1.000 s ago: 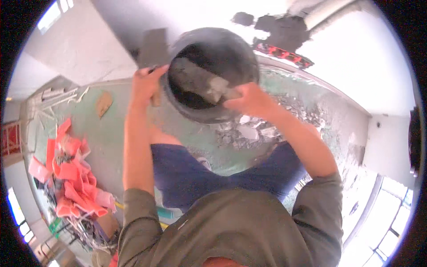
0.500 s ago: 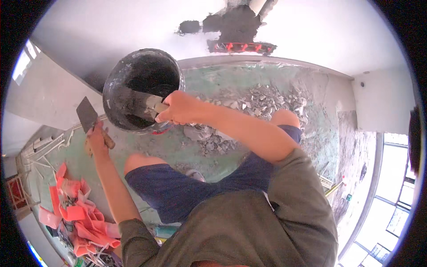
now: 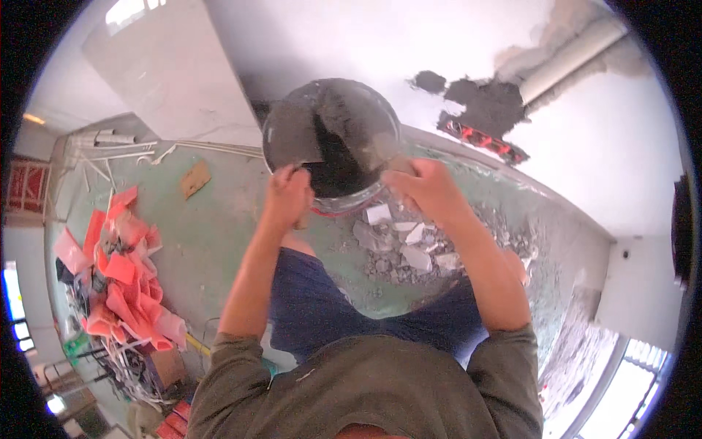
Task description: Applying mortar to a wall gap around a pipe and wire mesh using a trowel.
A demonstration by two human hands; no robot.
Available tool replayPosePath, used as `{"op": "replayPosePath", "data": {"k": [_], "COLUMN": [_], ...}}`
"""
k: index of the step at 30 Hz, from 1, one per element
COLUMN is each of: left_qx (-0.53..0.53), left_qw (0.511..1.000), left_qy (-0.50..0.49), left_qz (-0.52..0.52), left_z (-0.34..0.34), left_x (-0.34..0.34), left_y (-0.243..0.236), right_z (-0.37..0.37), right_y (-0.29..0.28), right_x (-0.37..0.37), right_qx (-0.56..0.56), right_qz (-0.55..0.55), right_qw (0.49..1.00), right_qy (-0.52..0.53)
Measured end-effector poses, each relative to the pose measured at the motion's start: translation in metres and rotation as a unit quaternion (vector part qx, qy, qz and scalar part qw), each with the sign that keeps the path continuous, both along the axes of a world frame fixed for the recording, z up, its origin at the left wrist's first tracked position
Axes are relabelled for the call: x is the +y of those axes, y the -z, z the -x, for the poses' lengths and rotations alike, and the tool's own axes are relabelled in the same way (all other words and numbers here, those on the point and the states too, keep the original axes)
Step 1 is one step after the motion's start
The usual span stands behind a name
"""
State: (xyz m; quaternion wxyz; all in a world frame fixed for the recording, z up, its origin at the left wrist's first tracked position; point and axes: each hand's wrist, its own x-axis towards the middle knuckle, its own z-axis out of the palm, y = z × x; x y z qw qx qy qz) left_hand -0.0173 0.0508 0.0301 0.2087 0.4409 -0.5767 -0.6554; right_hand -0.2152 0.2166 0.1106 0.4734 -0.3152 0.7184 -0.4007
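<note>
With the mortar-caked bucket (image 3: 333, 143) held up at twelve o'clock, left hand (image 3: 287, 196) fingers closed on a trowel (image 3: 292, 135) and right hand (image 3: 428, 189) gripping another tool's handle (blade inside), wet mortar could slop onto the rubble (image 3: 409, 249) below.

We see a matt, mortar-crusted bucket (image 3: 333, 143), a dull metal trowel (image 3: 292, 135) blade, rough grey rubble (image 3: 409, 245) on the dusty concrete floor (image 3: 212, 227), and patchy wet plaster on the smooth white wall (image 3: 468, 99).
</note>
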Motion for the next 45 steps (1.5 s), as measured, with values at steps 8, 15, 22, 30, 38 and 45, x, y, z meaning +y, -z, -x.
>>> {"op": "replayPosePath", "data": {"k": [8, 15, 22, 30, 38, 45], "left_qx": [0.24, 0.28, 0.338, 0.301, 0.173, 0.215], "left_qw": [0.967, 0.948, 0.912, 0.932, 0.963, 0.962], "left_qy": [0.079, 0.08, 0.099, 0.149, 0.185, 0.124], "left_qz": [-0.018, -0.126, -0.209, -0.139, -0.094, -0.114], "left_z": [0.063, 0.068, 0.068, 0.048, 0.032, 0.03], "left_x": [0.022, 0.024, 0.014, 0.004, 0.003, 0.008], "left_y": [0.012, 0.017, 0.02, 0.002, -0.005, -0.012], "right_z": [-0.044, -0.063, -0.021, 0.023, 0.033, -0.002], "right_y": [-0.007, -0.012, 0.001, 0.044, 0.063, 0.096], "right_x": [-0.006, 0.0, 0.017, -0.008, 0.0, -0.001], "right_qx": [0.441, 0.533, 0.326, -0.333, -0.358, -0.442], "right_qz": [0.093, 0.046, 0.188, 0.196, 0.236, 0.145], "right_qw": [0.892, 0.842, 0.922, 0.909, 0.892, 0.881], "right_qy": [-0.027, -0.064, 0.094, 0.156, 0.141, 0.082]}}
